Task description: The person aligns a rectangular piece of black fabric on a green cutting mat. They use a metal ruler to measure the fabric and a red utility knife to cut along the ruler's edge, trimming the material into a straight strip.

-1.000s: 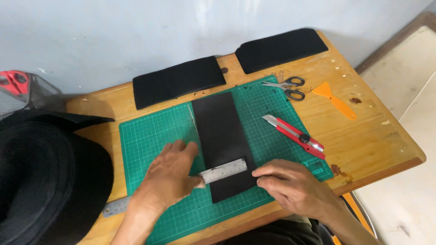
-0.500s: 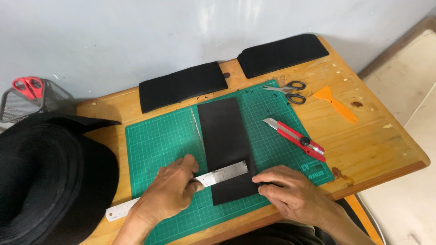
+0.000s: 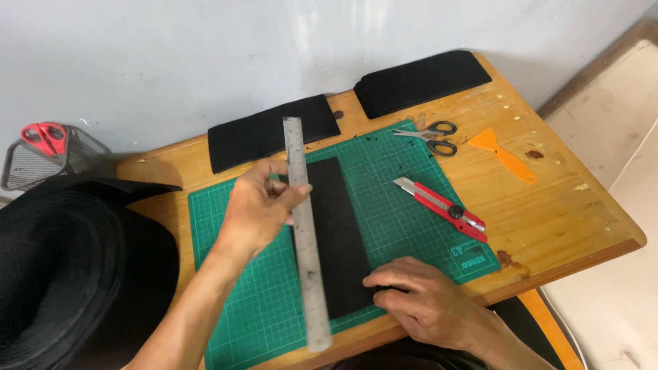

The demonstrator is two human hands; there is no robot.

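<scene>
we note the left hand (image 3: 264, 205), fingers pinched on the steel ruler (image 3: 305, 226), holding it lengthwise over the black strip (image 3: 339, 236) at frame centre; the right hand (image 3: 425, 298) lies flat, fingers spread, pinning the strip's lower edge. risk: ruler may land askew or nudge the strip.

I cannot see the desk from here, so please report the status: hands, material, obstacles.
Left hand grips long steel ruler, lengthwise over black rectangular strip. Right hand presses strip's near end on green cutting mat. Red utility knife lies clear, right.
</scene>
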